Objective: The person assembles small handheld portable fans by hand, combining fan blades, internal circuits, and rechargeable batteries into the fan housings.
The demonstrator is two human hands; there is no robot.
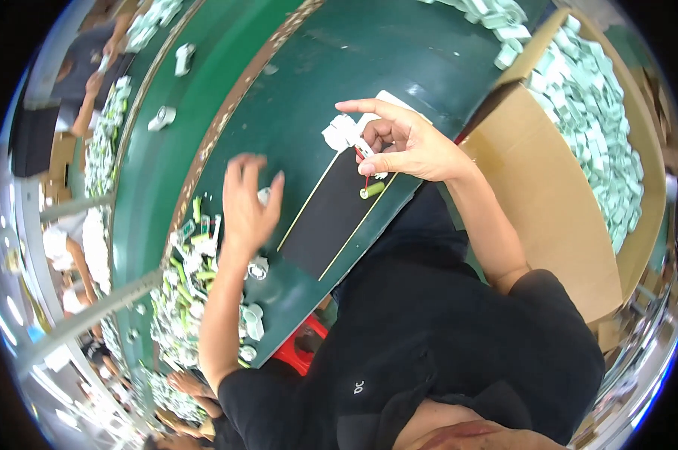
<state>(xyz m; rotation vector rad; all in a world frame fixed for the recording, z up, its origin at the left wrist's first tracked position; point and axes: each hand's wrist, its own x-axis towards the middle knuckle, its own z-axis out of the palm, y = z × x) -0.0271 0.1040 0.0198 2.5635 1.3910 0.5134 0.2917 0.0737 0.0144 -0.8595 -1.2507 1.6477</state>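
Observation:
My right hand point(410, 146) pinches a small white plastic part point(365, 147) between thumb and fingers, its index finger stretched out past it. A red wire runs down from the part to a green cylindrical battery cell point(372, 190), which hangs or rests over a black mat point(327, 210) with pale edges. Just beyond the fingertips is a white rounded housing point(340, 133), and behind the hand a flat white piece point(392, 99). To the left, my left hand point(250, 202) is held over the green table with fingers and thumb apart. A small white piece point(264, 196) shows beside its thumb.
Left of the mat lies a heap of white parts and green cells point(185, 289). A large cardboard box point(552, 202) full of pale green parts stands at the right. A green conveyor belt point(178, 112) runs beyond a worn ledge; other people work along its far side. A red stool point(301, 346) is below.

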